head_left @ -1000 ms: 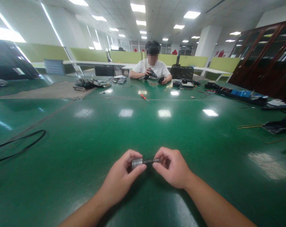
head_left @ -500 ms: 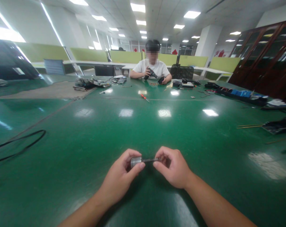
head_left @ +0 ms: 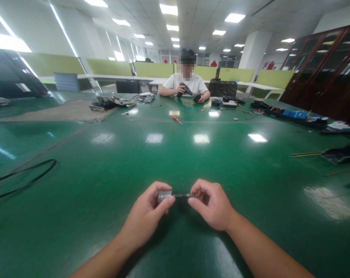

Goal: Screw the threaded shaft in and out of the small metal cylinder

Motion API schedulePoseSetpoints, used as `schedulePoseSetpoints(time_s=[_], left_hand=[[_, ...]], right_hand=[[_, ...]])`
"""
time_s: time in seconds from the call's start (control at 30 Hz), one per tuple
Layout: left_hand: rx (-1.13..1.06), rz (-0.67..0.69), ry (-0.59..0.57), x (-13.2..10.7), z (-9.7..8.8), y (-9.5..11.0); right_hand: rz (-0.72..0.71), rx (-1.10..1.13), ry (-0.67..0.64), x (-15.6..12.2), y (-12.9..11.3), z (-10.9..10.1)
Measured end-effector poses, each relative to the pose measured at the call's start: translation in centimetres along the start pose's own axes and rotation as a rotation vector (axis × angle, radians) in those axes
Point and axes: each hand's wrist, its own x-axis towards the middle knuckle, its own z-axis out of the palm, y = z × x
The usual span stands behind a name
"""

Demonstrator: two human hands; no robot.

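My left hand (head_left: 151,206) is closed around a silver metal cylinder (head_left: 164,195), thumb below and fingers over the top. A thin dark rod (head_left: 181,195) runs from the cylinder's right end towards my right hand (head_left: 209,204). The thumb and fingertips of that hand pinch the rod's far end, hiding part of it. Whether rod and cylinder are one piece I cannot tell. Both are held level, low over the green table (head_left: 175,162).
Across the table a person (head_left: 184,83) holds a dark tool. An orange-handled screwdriver (head_left: 176,119) lies towards the middle. A black cable (head_left: 32,177) loops in at left. Parts and a dark tray (head_left: 296,117) with blue items sit along the right, near thin yellowish rods (head_left: 305,155).
My left hand has shifted slightly left with the cylinder, away from my right hand. My right hand has stayed almost still, gripping the rod's end.
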Motion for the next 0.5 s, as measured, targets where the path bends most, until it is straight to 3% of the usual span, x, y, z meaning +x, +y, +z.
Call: schedulePoseSetpoints(time_s=[0.5], left_hand=[[-0.038,-0.012,0.023,0.12,-0.51,-0.28]], right_hand=[[0.004,0.024,-0.003,-0.11,0.11,0.05]])
